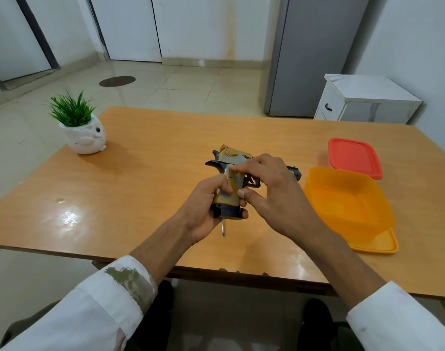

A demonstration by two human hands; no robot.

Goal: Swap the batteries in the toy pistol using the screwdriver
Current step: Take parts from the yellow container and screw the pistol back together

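Note:
The toy pistol [232,160], gold and black, is held above the middle of the wooden table [145,173] with its grip pointing toward me. My left hand [203,211] grips the base of the pistol's grip. A thin metal screwdriver shaft [223,228] pokes down below that hand; its handle is hidden. My right hand [269,191] lies over the barrel side, its index finger and thumb pinching the side panel of the grip. No batteries are visible.
An open orange container [348,198] stands on its lid at the right, with a red lid [354,157] behind it. A white pot with a green plant [83,127] stands at the table's far left. A white cabinet [363,100] stands beyond the table.

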